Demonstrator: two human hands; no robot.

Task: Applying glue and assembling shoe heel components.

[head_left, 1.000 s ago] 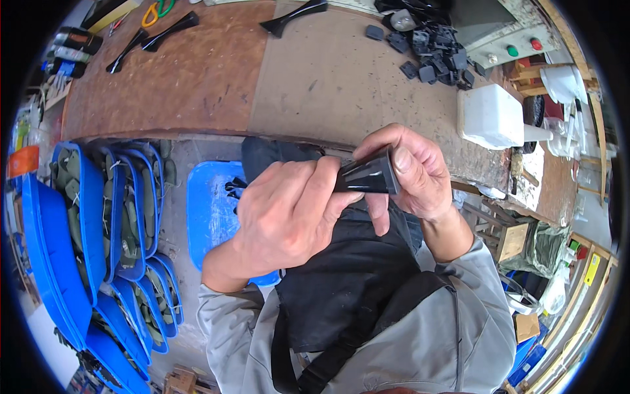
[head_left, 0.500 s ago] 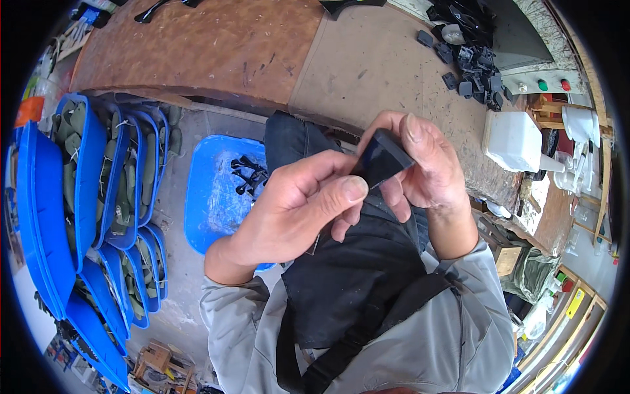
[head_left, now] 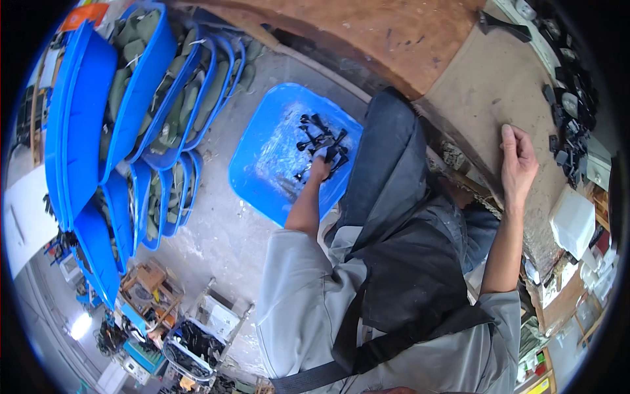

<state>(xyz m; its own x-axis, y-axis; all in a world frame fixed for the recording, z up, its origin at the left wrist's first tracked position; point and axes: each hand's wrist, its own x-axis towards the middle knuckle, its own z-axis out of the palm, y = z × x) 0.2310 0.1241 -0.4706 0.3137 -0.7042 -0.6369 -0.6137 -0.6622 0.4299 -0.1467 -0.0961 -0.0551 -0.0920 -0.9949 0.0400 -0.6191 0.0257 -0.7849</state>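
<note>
Blue tub [head_left: 262, 148]: set low, just left of the person's dark-clad leg [head_left: 387, 141], its base scuffed white.
Black pieces [head_left: 341, 136]: flared-ended, lying loose and crossed over one another in the tub's right half.
Left hand [head_left: 320, 169]: reaches down into the tub, fingers among the pieces; the grip blurs into them, so I cannot tell how far it is closed or whether it has hold of one.
Right hand [head_left: 520, 161]: over the bench [head_left: 472, 98] near its edge, grip half open with fingers loosely curled, nothing visible in it.
Bench far end: one longer black part [head_left: 505, 27] near the far edge, well apart from the right hand; a heap of small dark parts [head_left: 569, 134] lies along the right.
Step at the tub: by the look of it, handling pieces there, though setting down or picking up cannot be told apart.
Next move: picking would call for pinching one piece alone; setting down, for opening the fingers clear of the heap.
</note>
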